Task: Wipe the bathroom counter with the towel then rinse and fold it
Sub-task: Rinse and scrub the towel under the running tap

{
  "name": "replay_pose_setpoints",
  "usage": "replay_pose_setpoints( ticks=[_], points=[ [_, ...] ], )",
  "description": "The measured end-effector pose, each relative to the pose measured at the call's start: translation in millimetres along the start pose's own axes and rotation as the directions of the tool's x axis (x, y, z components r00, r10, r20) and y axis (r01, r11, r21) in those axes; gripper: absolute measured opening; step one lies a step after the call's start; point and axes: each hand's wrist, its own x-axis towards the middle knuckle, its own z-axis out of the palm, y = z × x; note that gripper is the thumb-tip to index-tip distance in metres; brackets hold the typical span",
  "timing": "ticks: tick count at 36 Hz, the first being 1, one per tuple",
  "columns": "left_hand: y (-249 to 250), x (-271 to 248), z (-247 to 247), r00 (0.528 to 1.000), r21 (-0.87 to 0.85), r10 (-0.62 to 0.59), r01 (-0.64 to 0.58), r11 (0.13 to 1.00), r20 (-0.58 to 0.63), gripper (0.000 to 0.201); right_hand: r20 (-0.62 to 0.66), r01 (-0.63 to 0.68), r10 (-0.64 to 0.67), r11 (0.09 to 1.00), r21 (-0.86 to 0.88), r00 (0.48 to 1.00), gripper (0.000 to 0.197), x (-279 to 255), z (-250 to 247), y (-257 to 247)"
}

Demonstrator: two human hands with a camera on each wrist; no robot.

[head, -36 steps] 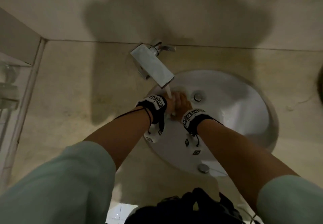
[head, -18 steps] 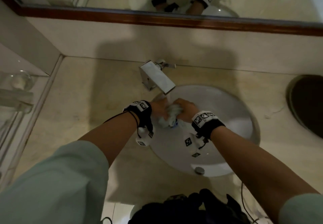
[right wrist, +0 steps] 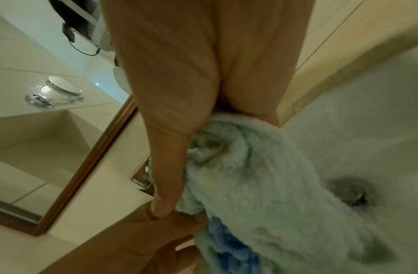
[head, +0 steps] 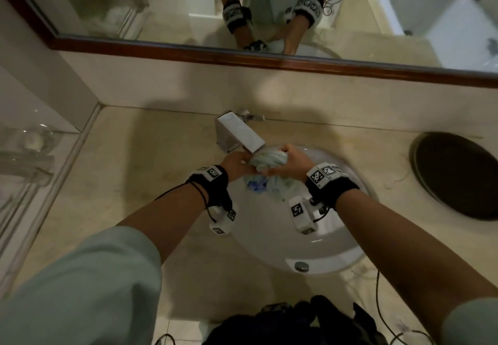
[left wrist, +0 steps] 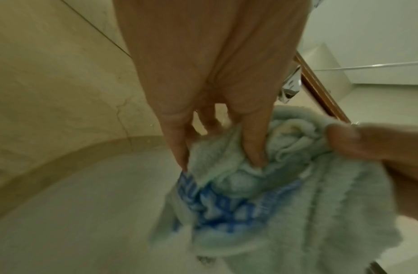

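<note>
Both hands are meeting just under the faucet [head: 239,135]: my left hand [head: 235,163] and right hand [head: 293,162] are each gripping the bunched pale towel [head: 266,160], which I am holding over the sink [head: 318,253], its blue-patterned end hanging into the basin.

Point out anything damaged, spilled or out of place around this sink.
Nothing stands out. Both hands, left hand and right hand, hold the bunched pale green towel under the square chrome faucet, over the white basin; that fits rinsing.
</note>
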Motion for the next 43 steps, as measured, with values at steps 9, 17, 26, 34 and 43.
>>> replay_pose_setpoints(
  ticks=[9, 17, 26, 34, 43],
  points=[
    [7.7, -23.0, -9.2, 0.995, -0.001, -0.006, 0.006, 1.0, -0.098, 0.07, 0.022, -0.016, 0.016, 1.0, -0.026, 1.0, 0.038, -11.0, 1.4, -3.0],
    [8.4, -22.6, -25.5, 0.987, -0.075, -0.038, 0.027, 0.997, -0.154, 0.042, -0.032, 0.023, -0.029, 0.984, -0.178, 0.999, 0.039, -14.1, 6.4, -18.4],
    [3.4, -27.4, -29.8, 0.998, -0.173, -0.052, 0.047, 0.984, -0.023, 0.044, -0.069, 0.008, -0.022, 0.981, -0.196, 0.997, 0.04, -24.2, 0.8, -23.7],
    [9.2, -37.2, -1.5, 0.968, 0.039, -0.179, 0.174, 0.984, 0.176, 0.049, -0.132, -0.092, 0.107, 0.989, 0.114, 0.985, 0.026, -30.2, -8.5, -17.2],
    [18.4, -39.3, 30.2, 0.965, -0.16, 0.048, -0.007, 0.987, 0.258, 0.074, -0.232, -0.076, 0.242, 0.829, 0.555, 0.942, 0.043, -42.7, -30.5, -37.2]
  ],
)
